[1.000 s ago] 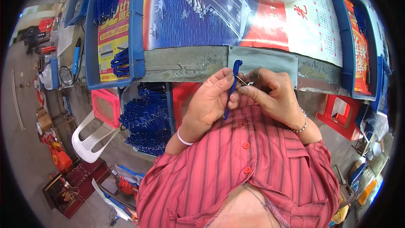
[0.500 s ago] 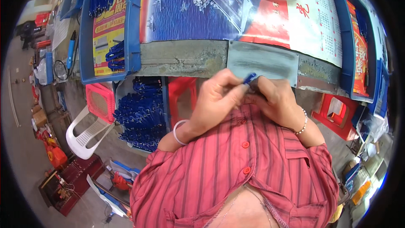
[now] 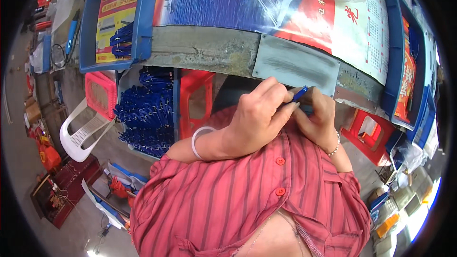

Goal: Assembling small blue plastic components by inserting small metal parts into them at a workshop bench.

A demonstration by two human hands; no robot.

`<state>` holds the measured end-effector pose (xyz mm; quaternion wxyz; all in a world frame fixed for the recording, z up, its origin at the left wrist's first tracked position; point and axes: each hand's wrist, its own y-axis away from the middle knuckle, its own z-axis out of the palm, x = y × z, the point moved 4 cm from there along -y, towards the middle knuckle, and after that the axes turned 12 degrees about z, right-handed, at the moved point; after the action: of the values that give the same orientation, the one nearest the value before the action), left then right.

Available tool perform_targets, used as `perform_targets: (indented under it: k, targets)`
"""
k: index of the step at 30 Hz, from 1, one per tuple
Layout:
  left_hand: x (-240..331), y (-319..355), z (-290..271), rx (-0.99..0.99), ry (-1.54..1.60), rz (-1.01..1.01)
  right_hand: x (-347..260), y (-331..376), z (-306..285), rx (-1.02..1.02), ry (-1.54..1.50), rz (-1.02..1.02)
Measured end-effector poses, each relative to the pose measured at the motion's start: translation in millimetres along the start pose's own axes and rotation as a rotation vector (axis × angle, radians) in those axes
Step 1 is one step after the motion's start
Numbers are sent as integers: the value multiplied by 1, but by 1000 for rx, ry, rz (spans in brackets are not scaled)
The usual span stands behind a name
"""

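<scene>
My left hand (image 3: 261,116) is closed in a pinch, thumb and forefinger on a small blue stick-like piece (image 3: 300,93). The upper end of the piece sticks out between my two hands. Close against it, my right hand (image 3: 319,116) has its fingers curled inward; what they hold, if anything, is hidden behind the thumb and knuckles. Both hands are just in front of the table edge, before a grey metal plate (image 3: 296,64) with dark smears fixed to that edge.
A blue crate (image 3: 176,109) full of blue pieces stands low on the left. Blue trays (image 3: 142,28) (image 3: 391,57) lie on the table's two sides. Printed sheets (image 3: 214,7) cover the tabletop. A red stool (image 3: 369,138) is at right, a pink-and-white chair (image 3: 88,133) at left.
Both hands have shifted slightly right in the picture, still close together with the blue piece between them. The view has tilted and moved a little, so the table sits higher.
</scene>
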<state>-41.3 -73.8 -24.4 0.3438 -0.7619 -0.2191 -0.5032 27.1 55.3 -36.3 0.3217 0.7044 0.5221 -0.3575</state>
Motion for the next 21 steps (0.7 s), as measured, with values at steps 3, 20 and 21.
perform_targets:
  k: [3,20,21]
  targets:
    - [1,-1,0,11,-9,1,4,2,-3,2,-112,44]
    - [6,-3,10,-121,-78,-46,15,7,-5,-107,-456,284]
    - [4,-2,12,-132,-59,-59,13,5,-6,-93,-268,210]
